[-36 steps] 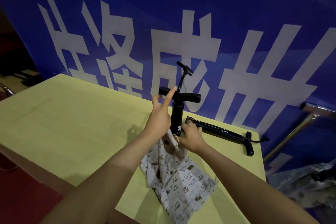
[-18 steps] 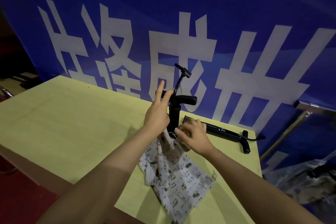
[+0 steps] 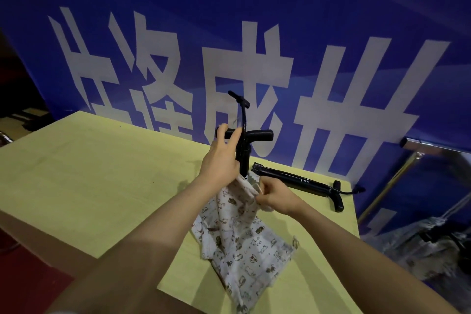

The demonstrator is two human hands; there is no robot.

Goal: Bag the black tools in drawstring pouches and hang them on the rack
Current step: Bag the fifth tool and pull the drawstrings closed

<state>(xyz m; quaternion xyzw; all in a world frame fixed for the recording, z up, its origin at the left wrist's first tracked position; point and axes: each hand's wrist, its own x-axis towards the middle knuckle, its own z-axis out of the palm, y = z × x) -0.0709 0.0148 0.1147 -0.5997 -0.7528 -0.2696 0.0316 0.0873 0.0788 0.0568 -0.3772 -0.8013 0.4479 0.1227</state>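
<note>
A black pump-like tool (image 3: 244, 150) stands upright with its lower part inside a white patterned drawstring pouch (image 3: 242, 242); its T-handle and thin hose stick out above the mouth. My left hand (image 3: 220, 160) holds the pouch's mouth against the tool's barrel, with two fingers raised. My right hand (image 3: 276, 197) pinches the pouch's rim or cord on the right side. A second black tool (image 3: 298, 182) lies flat on the table behind my right hand.
The yellow-green table (image 3: 89, 181) stretches left and toward me. A blue banner with large white characters (image 3: 254, 64) rises right behind it. A metal rack pole (image 3: 397, 181) leans at the right, with grey bundled things on the floor below it.
The tool has sunk a little deeper into the pouch. My right hand has shifted down and right along the pouch's mouth, and my left fingers have lowered slightly.
</note>
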